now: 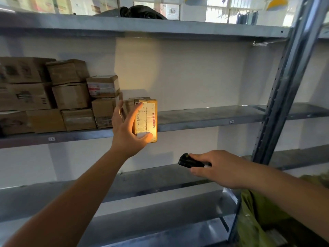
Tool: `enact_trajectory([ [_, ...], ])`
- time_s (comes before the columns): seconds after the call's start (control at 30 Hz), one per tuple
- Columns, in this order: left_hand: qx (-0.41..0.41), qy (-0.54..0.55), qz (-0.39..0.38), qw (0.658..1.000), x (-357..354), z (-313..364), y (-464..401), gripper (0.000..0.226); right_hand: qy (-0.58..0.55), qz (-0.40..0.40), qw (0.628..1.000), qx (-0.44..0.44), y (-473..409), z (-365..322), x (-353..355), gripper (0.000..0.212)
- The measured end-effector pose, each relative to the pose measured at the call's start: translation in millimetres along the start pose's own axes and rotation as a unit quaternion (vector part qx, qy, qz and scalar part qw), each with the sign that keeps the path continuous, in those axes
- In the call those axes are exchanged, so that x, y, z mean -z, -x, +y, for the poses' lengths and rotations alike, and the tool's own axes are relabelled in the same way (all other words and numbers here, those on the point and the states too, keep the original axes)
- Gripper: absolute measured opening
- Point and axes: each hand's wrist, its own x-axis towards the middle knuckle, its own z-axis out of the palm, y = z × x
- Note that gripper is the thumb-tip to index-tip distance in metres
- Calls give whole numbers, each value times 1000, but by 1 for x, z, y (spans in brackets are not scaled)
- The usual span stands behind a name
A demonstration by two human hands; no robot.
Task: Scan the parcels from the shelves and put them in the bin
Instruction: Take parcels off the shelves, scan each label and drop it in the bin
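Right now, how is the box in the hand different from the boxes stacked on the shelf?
The held box is lifted in front of the shelf, gripped by the left hand; the stacked boxes rest on the shelf in a pile. The held box glows yellow under a light; the stacked boxes look dim. The held box's white label with barcodes shows clearly; theirs are blurry. All are brown cardboard.

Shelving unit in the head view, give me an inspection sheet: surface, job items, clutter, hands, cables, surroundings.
Surface: grey metal shelf, bare on its right half.
Job's things: lit parcel held in front of the shelf edge, label facing the camera; stacked cardboard boxes on the shelf's left; black scanner aimed toward the parcel; green bin bag at lower right.
Clutter: dark bundle on the top shelf.
Grippers: left hand grips the parcel; right hand holds the scanner.
Cables: nothing seen.
Surroundings: white wall, windows above.
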Motion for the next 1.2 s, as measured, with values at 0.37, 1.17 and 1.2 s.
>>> enact_trajectory([
  [0.37, 42, -33, -25, 998, 6, -18, 9, 108, 30, -31, 999, -6, 0, -2, -4, 64],
  [1.17, 42, 107, -149, 982, -77, 21, 91, 116, -75, -27, 993, -92, 9, 50, -52, 61],
  [1.2, 41, 122, -157, 979, -87, 24, 94, 116, -77, -23, 992, -101, 13, 57, -54, 62],
])
